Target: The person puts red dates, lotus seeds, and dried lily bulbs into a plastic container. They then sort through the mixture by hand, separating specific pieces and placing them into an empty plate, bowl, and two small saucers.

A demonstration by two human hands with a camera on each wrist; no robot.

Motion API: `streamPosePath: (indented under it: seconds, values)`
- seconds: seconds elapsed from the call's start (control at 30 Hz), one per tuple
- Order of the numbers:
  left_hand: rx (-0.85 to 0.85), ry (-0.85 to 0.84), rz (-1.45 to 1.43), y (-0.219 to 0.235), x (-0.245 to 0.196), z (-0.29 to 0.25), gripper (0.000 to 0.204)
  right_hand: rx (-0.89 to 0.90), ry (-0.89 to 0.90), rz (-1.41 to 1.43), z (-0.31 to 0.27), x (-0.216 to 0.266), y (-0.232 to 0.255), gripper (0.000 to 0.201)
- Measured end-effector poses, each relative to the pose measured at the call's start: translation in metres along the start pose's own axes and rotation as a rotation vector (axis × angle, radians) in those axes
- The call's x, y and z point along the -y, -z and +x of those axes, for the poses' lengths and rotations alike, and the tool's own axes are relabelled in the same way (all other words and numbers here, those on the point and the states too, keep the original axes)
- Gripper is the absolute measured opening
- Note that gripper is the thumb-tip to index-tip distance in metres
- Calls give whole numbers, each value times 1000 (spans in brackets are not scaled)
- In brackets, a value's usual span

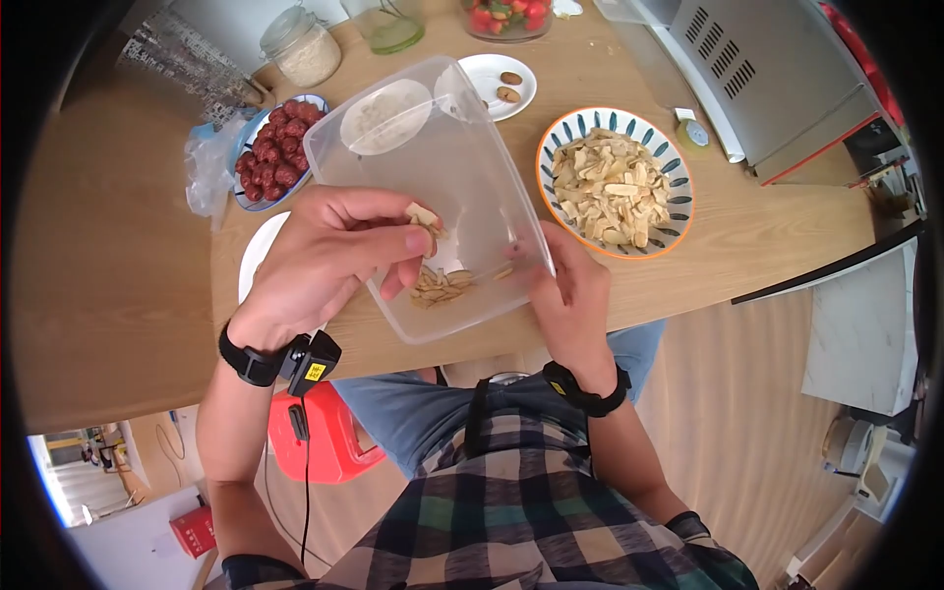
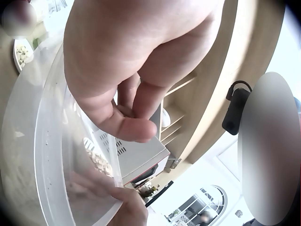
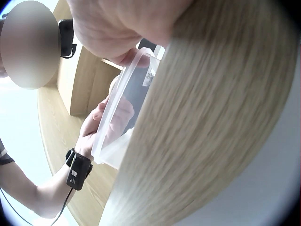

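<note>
My left hand pinches a few pale dried slices between thumb and fingers, over a clear plastic container. At the container's right side, my right hand grips the rim near the front corner. The container leans towards me, and a small heap of slices lies in its near end. In the left wrist view, the thumb and fingers close together beside the container wall. The right wrist view has the right hand at the container's edge, its fingertips partly hidden.
An orange-rimmed bowl heaped with similar slices stands right of the container. Dark red dried fruit fills a plate on the left. Behind are a glass jar, a small white plate and a bowl of red fruit. A microwave stands at right.
</note>
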State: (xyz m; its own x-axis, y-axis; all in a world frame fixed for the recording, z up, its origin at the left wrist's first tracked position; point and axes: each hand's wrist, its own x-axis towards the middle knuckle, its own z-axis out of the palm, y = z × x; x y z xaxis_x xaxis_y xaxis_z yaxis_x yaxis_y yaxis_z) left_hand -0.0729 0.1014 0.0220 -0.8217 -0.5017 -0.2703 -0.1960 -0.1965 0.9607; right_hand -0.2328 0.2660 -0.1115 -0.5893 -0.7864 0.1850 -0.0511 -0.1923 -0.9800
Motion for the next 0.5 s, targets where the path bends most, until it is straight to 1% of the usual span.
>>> streamPosePath:
  seconds: [0.07,0.17,0.2,0.27,0.3,0.33,0.37,0.4,0.43,0.5]
  values:
    - [6,41,39,-2,-2,3,18,-1,-3,-12,0,0,-1,39]
    - [21,25,95,-6,-14,5,18,-17,24,-31,0,-5,-2,39]
    - [32,20,102,-10,-22,9,18,-5,-10,-42,0,-1,-1,39]
    - [36,-34,329,-19,-40,19,17,-11,-7,-69,0,4,0,39]
    - [45,-44,335,-26,-50,27,17,-9,-10,-98,0,6,0,40]
    - [85,-94,489,-37,-60,38,16,-6,-47,-60,-1,7,-1,40]
    - [126,-145,642,-49,-67,50,15,-20,-38,-63,-1,6,-1,40]
    - [134,-190,724,-58,-67,66,14,-7,-20,-75,-1,2,0,41]
    - [147,-200,729,-68,-67,82,14,6,-5,-87,-1,-2,0,42]
    - [223,-273,1093,-85,-65,110,18,-11,-2,-43,-2,-6,0,44]
